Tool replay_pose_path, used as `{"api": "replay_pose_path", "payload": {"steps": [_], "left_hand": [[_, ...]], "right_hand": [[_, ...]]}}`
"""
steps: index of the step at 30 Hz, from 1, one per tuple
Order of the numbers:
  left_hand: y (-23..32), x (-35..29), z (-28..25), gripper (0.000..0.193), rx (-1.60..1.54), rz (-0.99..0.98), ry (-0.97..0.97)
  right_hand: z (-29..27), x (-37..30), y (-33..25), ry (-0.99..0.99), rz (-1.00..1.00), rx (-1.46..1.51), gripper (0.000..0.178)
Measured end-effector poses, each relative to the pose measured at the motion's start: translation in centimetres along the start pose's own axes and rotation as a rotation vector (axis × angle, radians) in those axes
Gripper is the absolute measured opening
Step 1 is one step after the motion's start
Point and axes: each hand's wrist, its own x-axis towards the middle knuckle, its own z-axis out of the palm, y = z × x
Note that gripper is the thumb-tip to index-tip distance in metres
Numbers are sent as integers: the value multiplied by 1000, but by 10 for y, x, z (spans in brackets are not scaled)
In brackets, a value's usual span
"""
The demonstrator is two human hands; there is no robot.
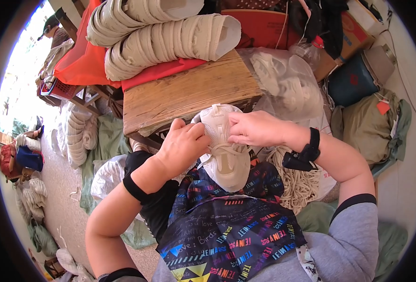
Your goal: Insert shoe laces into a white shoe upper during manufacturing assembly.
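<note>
A cream sneaker (230, 171) rests on my lap against the wooden bench's edge, toe toward me and tongue (216, 123) pointing away. A pale shoelace (227, 149) crosses its lower lacing, running between my two hands. My left hand (183, 143) is closed at the left eyelet edge, its fingertips pinched over the lace and partly hidden. On the other side, my right hand (258, 128) pinches with thumb and forefinger near the right eyelets; what exactly lies between those tips is hard to make out.
Nested stacks of cream shoe uppers (165, 42) lie on the wooden bench (189, 98) ahead. A heap of loose laces (296, 181) is by my right side. Right of the bench sit a clear bag of shoes (288, 87) and a dark bucket (353, 80). Far left, another person (55, 35) is visible.
</note>
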Motion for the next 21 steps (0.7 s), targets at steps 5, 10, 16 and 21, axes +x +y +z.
{"api": "replay_pose_path", "payload": {"steps": [5, 10, 16, 21], "left_hand": [[4, 3, 7, 12, -208, -141, 100], [13, 3, 22, 9, -390, -373, 118], [26, 1, 33, 15, -850, -583, 366], [44, 11, -25, 18, -1524, -620, 382]], "right_hand": [[12, 6, -1, 43, 94, 140, 15], [39, 10, 3, 261, 201, 373, 17], [51, 14, -13, 517, 269, 766, 16], [10, 2, -30, 355, 154, 734, 16]]}}
